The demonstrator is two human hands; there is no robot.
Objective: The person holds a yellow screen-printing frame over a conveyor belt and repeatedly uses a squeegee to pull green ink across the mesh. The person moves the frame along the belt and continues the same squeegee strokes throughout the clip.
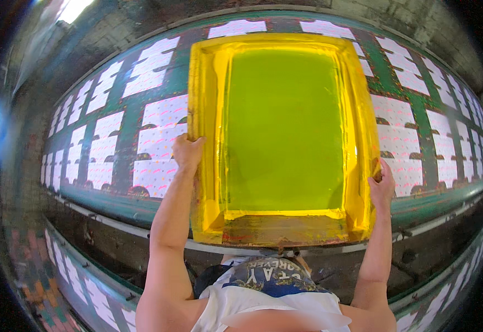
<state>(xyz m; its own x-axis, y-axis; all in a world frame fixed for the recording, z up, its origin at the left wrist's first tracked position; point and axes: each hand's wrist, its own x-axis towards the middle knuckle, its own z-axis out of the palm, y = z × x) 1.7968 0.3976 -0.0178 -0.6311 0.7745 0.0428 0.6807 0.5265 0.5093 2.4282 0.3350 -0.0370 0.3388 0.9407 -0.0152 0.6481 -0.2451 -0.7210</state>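
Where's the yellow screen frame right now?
In the head view the yellow screen frame sits centre, lying on the long green table over the rows of white printed pieces, with the left hand and right hand gripping its side edges.

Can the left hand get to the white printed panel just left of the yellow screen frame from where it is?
Probably yes. The left hand grips the screen frame on its left edge, and the white panel lies right beside it on the green table, with nothing between.
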